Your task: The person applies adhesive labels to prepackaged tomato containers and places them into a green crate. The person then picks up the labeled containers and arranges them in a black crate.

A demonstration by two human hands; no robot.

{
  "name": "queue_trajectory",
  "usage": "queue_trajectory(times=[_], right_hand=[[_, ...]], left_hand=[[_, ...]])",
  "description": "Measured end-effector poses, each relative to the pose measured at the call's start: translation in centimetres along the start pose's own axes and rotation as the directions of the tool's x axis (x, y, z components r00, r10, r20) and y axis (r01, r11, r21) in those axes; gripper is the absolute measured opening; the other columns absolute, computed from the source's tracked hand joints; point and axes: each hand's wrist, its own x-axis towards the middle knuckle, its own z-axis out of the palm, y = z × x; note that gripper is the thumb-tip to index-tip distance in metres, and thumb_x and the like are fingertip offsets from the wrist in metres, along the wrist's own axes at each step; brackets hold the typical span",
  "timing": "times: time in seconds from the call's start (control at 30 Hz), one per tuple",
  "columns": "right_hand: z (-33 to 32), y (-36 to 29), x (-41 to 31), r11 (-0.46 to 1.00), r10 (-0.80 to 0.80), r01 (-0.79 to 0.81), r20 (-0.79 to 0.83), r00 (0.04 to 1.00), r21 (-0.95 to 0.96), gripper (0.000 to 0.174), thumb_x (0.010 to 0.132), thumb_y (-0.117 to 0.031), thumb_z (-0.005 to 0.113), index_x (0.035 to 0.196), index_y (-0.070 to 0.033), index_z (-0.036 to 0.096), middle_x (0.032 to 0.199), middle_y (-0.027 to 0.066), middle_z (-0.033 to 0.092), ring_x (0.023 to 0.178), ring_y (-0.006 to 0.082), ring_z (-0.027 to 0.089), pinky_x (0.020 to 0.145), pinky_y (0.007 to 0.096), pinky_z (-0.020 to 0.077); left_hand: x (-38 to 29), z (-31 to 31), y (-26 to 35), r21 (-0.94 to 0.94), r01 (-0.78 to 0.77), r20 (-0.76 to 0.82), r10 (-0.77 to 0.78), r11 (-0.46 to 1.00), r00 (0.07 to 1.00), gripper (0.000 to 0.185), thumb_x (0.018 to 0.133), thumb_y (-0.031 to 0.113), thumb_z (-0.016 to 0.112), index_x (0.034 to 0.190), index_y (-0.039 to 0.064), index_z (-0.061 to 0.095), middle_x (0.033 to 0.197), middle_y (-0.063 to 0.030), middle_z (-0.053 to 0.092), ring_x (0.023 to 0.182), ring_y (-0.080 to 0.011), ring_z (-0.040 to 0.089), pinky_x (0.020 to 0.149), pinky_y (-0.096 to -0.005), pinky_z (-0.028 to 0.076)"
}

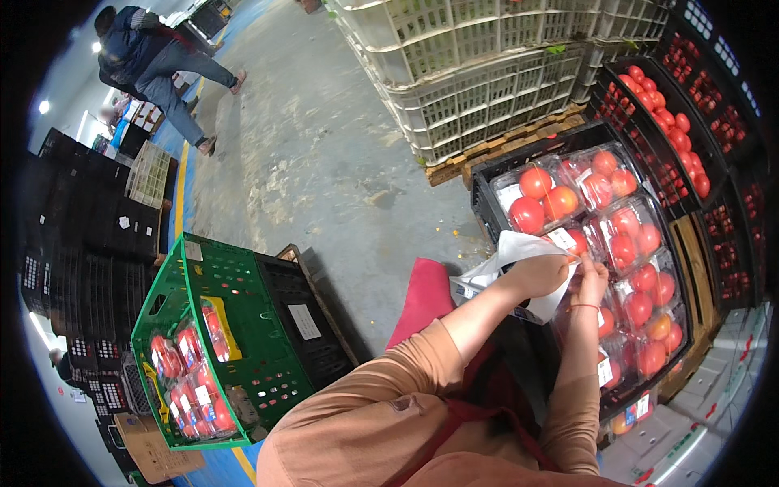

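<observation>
My left hand (538,277) is closed on a white sheet (528,245), thin and folded, which hangs around it; whether it is paper or plastic I cannot tell. Close by on the right, my right hand (591,279), with a red string at the wrist, has its fingertips together at the sheet's edge; what they pinch is too small to tell. Both hands are over a black crate (484,198) of clear plastic boxes of tomatoes (624,251). A white label (561,238) bearing print lies on a box just above the fingers.
Left stands a green crate (249,304) with packed tomatoes, beside a black crate (301,322). Stacked white crates (468,115) rest on a wooden pallet (447,171) ahead. Loose tomatoes (678,140) fill a black crate at right. A person (164,67) walks at far upper left.
</observation>
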Motion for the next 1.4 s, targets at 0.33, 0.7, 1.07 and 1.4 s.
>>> queue_trajectory(times=[0.33, 0.7, 1.07, 1.4], right_hand=[[-5.0, -3.8, -2.7, 0.977, 0.041, -0.020, -0.093, 0.995, 0.211, 0.024, 0.070, 0.002, 0.065, 0.081, -0.007, 0.045, 0.064, 0.0010, 0.050, 0.052, 0.0116, 0.050, 0.042, 0.0273, 0.0377], [-18.8, -9.5, -11.3, 0.208, -0.769, 0.440, 0.132, 0.625, -0.873, 0.036, 0.078, -0.001, 0.060, 0.113, 0.001, 0.051, 0.109, 0.0107, 0.057, 0.096, 0.0240, 0.059, 0.084, 0.0309, 0.0477], [0.6, -7.1, -10.6, 0.905, -0.186, 0.355, 0.534, 0.825, -0.233, 0.023, 0.081, -0.017, 0.063, 0.095, 0.000, 0.063, 0.076, 0.0116, 0.063, 0.066, 0.0178, 0.060, 0.060, 0.0307, 0.0457], [1.0, -9.6, -9.8, 0.710, -0.472, 0.635, 0.464, 0.750, -0.305, 0.021, 0.078, -0.001, 0.064, 0.098, -0.002, 0.063, 0.084, 0.0080, 0.059, 0.070, 0.0121, 0.058, 0.062, 0.0259, 0.0466]], left_hand=[[-2.2, -7.6, -0.5, -0.944, -0.033, -0.033, 0.007, 0.328, 0.999, 0.042, 0.086, 0.025, 0.057, 0.112, -0.007, 0.051, 0.097, -0.0207, 0.064, 0.087, -0.0315, 0.065, 0.078, -0.0421, 0.053], [-1.6, -6.2, 1.0, -0.962, 0.126, 0.097, -0.127, 0.244, 0.987, 0.035, 0.090, 0.023, 0.054, 0.114, -0.002, 0.052, 0.102, -0.0226, 0.063, 0.087, -0.0331, 0.065, 0.076, -0.0408, 0.054], [-1.8, -6.1, 0.8, -0.998, 0.003, 0.007, 0.069, 0.059, 0.998, 0.057, 0.092, 0.042, 0.047, 0.124, -0.005, 0.043, 0.116, -0.0186, 0.056, 0.104, -0.0297, 0.057, 0.088, -0.0408, 0.047], [-1.2, -5.4, -1.9, -0.866, 0.204, 0.057, -0.315, 0.457, 0.947, 0.032, 0.090, 0.026, 0.053, 0.103, -0.001, 0.061, 0.095, -0.0072, 0.065, 0.084, -0.0146, 0.062, 0.074, -0.0273, 0.047]])
